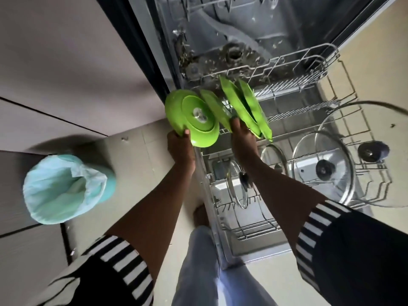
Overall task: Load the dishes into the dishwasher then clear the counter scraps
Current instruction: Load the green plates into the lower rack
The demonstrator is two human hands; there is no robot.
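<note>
My left hand point(180, 146) grips the lower rim of a stack of green plates point(192, 117), held on edge just left of the pulled-out lower dishwasher rack point(309, 69). My right hand point(241, 135) holds the bottom edge of one green plate point(215, 110) at the rack's front left; its fingers are hidden behind the plate. Two more green plates point(245, 107) stand tilted in the rack tines right beside it. Several glass pot lids point(324, 171) stand in the nearer part of the rack.
The dishwasher tub point(231, 29) is open ahead, with an upper rack at the top edge. A bin lined with a pale blue bag point(64, 188) stands on the floor at the left, beside grey cabinet fronts point(66, 62). My legs and one foot point(201, 217) are below.
</note>
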